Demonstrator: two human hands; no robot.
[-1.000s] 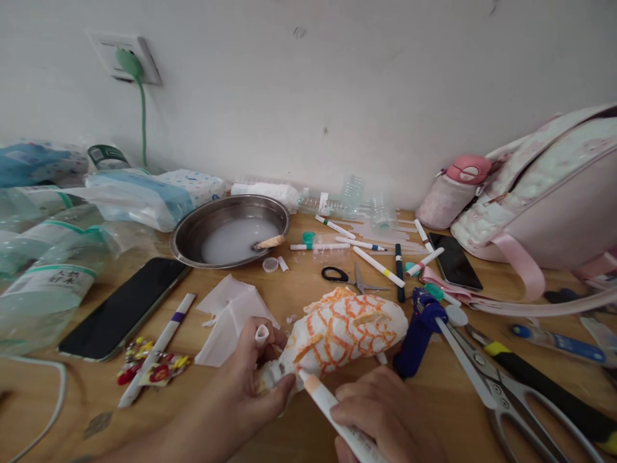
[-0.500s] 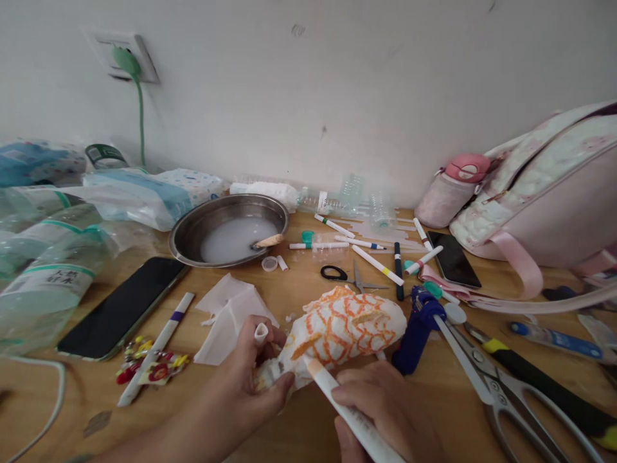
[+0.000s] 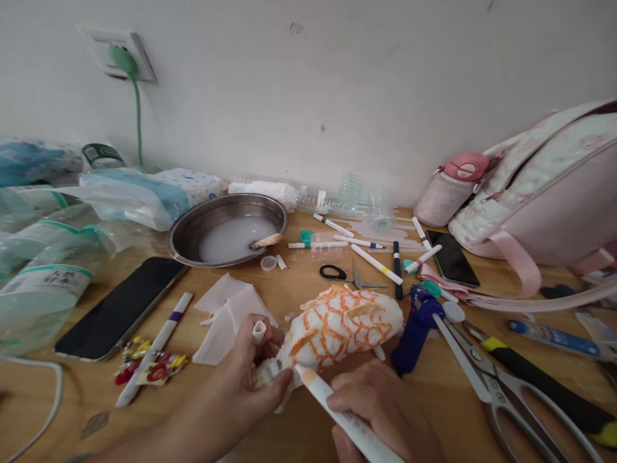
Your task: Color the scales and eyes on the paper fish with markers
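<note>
A lumpy white paper-covered model with an orange net pattern lies on the wooden table. My left hand is closed round its narrow near end and also pinches a small white pen cap. My right hand grips a white marker with an orange tip. The tip touches the model's near end, close to my left thumb.
A metal bowl of cloudy liquid stands behind, with several markers and small scissors to its right. A blue glue gun and large shears lie at the right. A black phone, tissue and plastic bags lie left.
The marker tip has slid a little left along the model's near end. My left hand keeps its hold; the view has shifted slightly.
</note>
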